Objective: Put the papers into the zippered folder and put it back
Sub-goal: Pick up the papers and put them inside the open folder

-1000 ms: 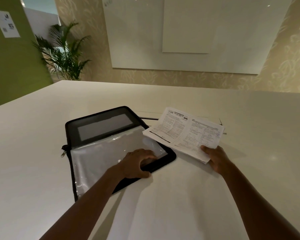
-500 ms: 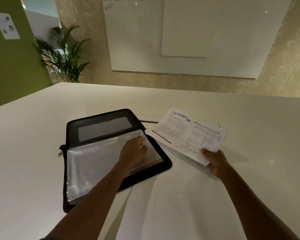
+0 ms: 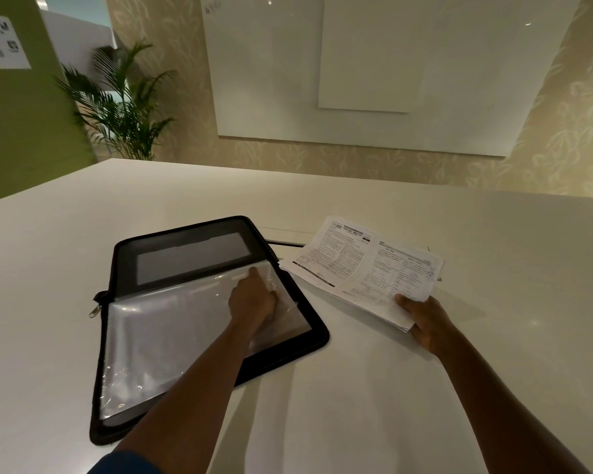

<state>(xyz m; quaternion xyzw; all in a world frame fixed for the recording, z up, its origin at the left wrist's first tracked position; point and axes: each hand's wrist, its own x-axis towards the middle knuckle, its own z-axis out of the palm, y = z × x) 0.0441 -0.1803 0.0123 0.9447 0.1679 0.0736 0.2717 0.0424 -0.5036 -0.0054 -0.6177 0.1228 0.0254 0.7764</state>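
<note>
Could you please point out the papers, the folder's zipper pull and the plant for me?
papers [image 3: 363, 265]: head view, middle of the printed top sheet.
zipper pull [image 3: 93, 312]: head view, the metal tab.
plant [image 3: 120, 107]: head view, its fronds.

A: State the supporting surface.
B: A wide, pale, glossy desk [image 3: 374, 388].
A: State what lies directly on it.
B: A black zippered folder [image 3: 314, 340], opened flat at left of centre, clear plastic sleeves [image 3: 172, 330] facing up. A zipper pull [image 3: 94, 311] hangs at its left edge. Just beside its far right corner, a thin dark strip [image 3: 285, 242] lies on the desk; its nature cannot be determined.
</note>
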